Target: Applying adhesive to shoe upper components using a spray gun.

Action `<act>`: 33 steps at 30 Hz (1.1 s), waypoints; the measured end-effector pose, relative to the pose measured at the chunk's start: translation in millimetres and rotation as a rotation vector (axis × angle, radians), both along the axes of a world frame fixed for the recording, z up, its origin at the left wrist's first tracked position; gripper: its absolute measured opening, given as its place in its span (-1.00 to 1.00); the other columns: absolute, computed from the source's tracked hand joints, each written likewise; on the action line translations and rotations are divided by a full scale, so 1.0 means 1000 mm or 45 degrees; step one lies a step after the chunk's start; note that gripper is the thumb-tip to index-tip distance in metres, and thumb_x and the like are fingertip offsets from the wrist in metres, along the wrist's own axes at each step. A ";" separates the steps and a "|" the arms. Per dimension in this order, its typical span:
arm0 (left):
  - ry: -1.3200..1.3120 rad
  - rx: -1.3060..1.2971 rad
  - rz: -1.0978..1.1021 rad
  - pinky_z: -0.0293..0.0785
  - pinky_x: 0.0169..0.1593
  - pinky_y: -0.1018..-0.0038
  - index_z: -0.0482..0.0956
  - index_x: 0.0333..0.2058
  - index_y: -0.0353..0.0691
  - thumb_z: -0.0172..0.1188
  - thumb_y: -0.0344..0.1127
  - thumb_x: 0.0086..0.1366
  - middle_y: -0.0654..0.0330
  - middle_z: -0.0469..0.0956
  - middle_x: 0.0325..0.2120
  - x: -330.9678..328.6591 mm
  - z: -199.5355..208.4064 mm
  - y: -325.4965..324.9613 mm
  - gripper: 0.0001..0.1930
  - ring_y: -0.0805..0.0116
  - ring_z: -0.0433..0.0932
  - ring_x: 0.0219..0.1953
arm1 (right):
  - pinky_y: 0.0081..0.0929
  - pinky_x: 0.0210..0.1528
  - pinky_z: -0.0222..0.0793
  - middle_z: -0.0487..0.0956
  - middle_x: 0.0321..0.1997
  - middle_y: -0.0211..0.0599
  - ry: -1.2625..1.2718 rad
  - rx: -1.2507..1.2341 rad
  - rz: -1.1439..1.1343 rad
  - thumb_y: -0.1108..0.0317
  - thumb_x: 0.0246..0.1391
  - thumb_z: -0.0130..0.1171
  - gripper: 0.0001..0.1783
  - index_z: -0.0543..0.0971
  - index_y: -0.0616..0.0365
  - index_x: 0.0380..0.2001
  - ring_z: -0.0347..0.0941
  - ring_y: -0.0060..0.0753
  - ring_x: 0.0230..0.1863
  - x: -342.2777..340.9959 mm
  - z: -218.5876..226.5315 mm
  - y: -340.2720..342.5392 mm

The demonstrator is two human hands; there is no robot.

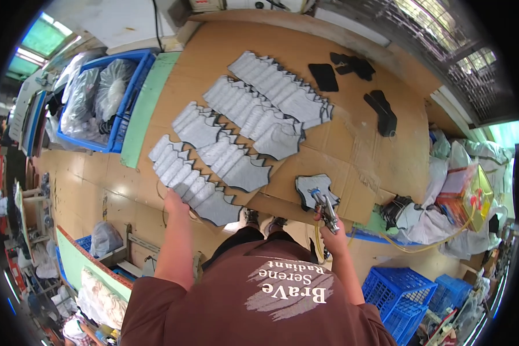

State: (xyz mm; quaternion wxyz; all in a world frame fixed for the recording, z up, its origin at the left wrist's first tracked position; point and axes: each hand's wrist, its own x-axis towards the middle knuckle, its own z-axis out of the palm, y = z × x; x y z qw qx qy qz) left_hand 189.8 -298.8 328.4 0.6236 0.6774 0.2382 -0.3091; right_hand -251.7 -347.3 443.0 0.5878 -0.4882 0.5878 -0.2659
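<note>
My right hand point(334, 235) is wrapped round the handle of a metal spray gun point(327, 212) with a blue part near its front. The nozzle end is over a small stack of grey cut fabric pieces with dark edges point(314, 187), at the near edge of the cardboard. At the near left, my left hand point(176, 203) is beside the outer edge of an overlapping row of grey fabric pieces point(193, 187); its fingers are too small and partly hidden to read. Several more overlapping rows of grey pieces point(282, 86) lie fanned out beyond it.
Brown cardboard point(352, 138) covers the table. Black fabric pieces point(323, 77) lie at its far right. A blue crate point(135, 86) of plastic bags stands at the left. A yellow hose point(427, 248) runs right, towards white bags. Blue crates point(398, 294) stand at the lower right.
</note>
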 end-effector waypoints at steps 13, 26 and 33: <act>-1.455 -0.487 -1.859 0.37 -0.33 0.33 0.47 -0.35 -0.29 0.09 -0.50 0.01 0.04 0.39 -0.44 -0.161 0.089 -0.088 -0.84 0.08 0.41 -0.41 | -0.56 -0.29 0.26 0.45 -0.45 -0.34 0.068 -0.135 0.000 0.57 -0.21 -0.09 -0.78 0.44 0.20 -0.39 0.33 -0.50 -0.39 0.005 -0.005 -0.009; -1.265 -0.489 -2.018 0.39 -0.28 0.37 0.55 -0.41 -0.33 0.20 -0.46 -0.08 0.05 0.44 -0.45 -0.243 0.038 -0.114 -0.82 0.11 0.45 -0.38 | -0.46 -0.36 0.27 0.43 -0.55 -0.24 0.138 -0.083 0.055 0.56 -0.22 -0.06 -0.87 0.41 0.20 -0.48 0.32 -0.36 -0.49 0.012 -0.008 -0.014; -1.336 -0.493 -2.024 0.39 -0.31 0.37 0.54 -0.45 -0.32 0.21 -0.46 -0.10 0.06 0.45 -0.47 -0.242 0.031 -0.115 -0.84 0.12 0.46 -0.40 | -0.46 -0.40 0.25 0.40 -0.60 -0.25 0.099 -0.081 0.044 0.55 -0.22 -0.03 -0.91 0.40 0.20 -0.51 0.30 -0.37 -0.53 0.014 -0.009 -0.015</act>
